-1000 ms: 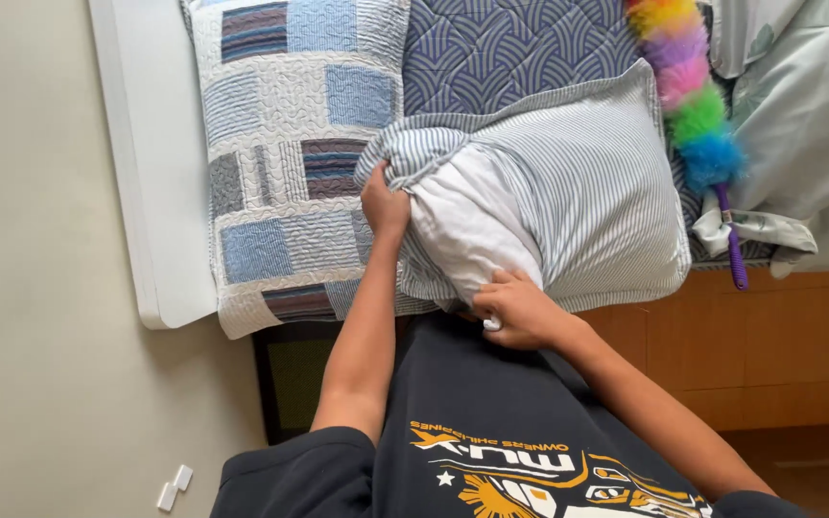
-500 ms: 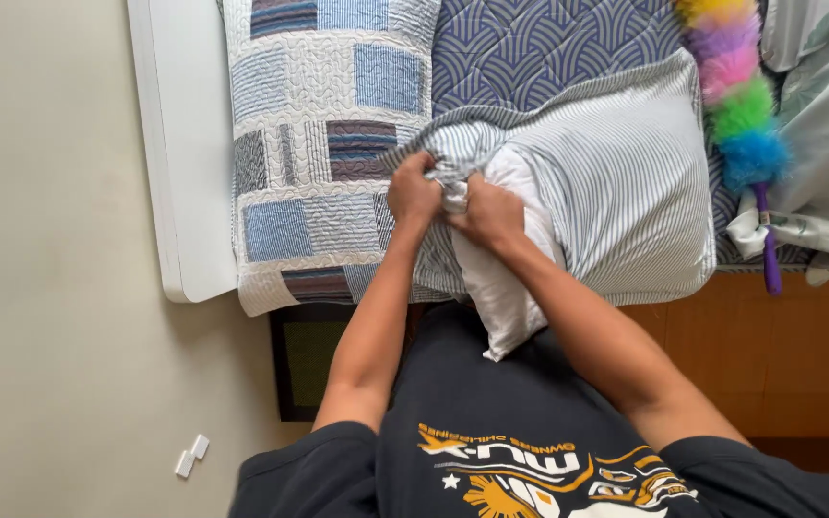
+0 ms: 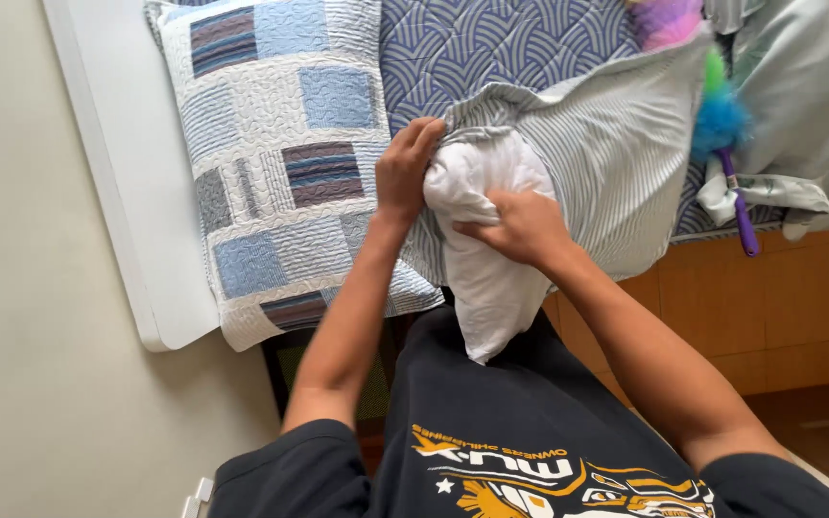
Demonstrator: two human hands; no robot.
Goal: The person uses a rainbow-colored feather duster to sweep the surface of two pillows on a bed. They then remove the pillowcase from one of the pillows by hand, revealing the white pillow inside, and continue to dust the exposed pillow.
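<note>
We have our left hand [image 3: 405, 171] clenched on the gathered edge of the striped pillowcase [image 3: 616, 163], bunching the cloth at its open mouth, while our right hand [image 3: 522, 225] presses down with curled fingers on the white pillow [image 3: 482, 278], gripping its soft top just where it meets the case. The pillow sits half in and half out: its upper end is tucked under the striped cloth, and its lower corner hangs free toward our dark shirt [image 3: 491, 451]. The case itself lies spread across the blue patterned bedspread [image 3: 491, 48], with its far side reaching toward the right. From here we judge that the cloth could slip out of the left fist if the filling is pushed too hard, since the mouth is held at one point only; the pillow could also fold and jam crooked, leaving a lump at one corner, or its hanging end could drag off the bed's edge. Just beside the left arm lies a patchwork pillow [image 3: 280, 173] in blue, grey and brown squares, resting on the bed against a white board [image 3: 107, 173] at the edge. To the right, a duster with bright fluffy colours and a purple handle [image 3: 736, 206] lies near a crumpled grey-green sheet [image 3: 798, 77]. Beyond the bed we see a pale wall on the left and an orange-brown wooden floor [image 3: 779, 307] on the right.
</note>
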